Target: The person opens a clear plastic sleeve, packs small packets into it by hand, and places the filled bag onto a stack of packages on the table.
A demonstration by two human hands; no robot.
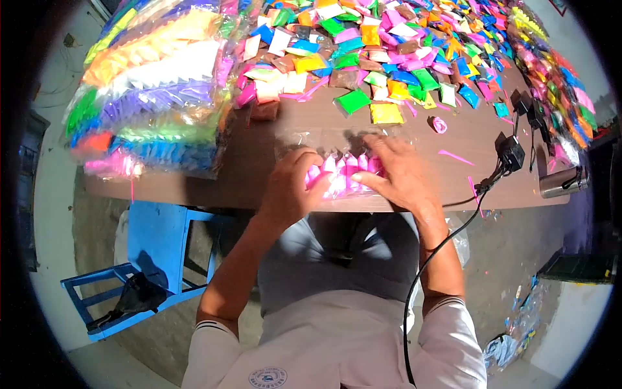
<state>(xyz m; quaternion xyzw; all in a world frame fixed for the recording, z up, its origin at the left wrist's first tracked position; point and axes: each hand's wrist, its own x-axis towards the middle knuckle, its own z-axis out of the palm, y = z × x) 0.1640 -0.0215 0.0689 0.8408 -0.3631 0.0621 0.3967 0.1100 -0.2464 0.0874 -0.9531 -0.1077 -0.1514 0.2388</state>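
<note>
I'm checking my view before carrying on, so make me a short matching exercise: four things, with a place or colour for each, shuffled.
Things:
1. pink packets
2. stool
3. metal flask
4. black cable

Place or colour:
A. at the right end of the table
B. running down past the table's front edge
C. between the left hand and the right hand
D. blue

Pairs: 1-C, 2-D, 3-A, 4-B
</note>
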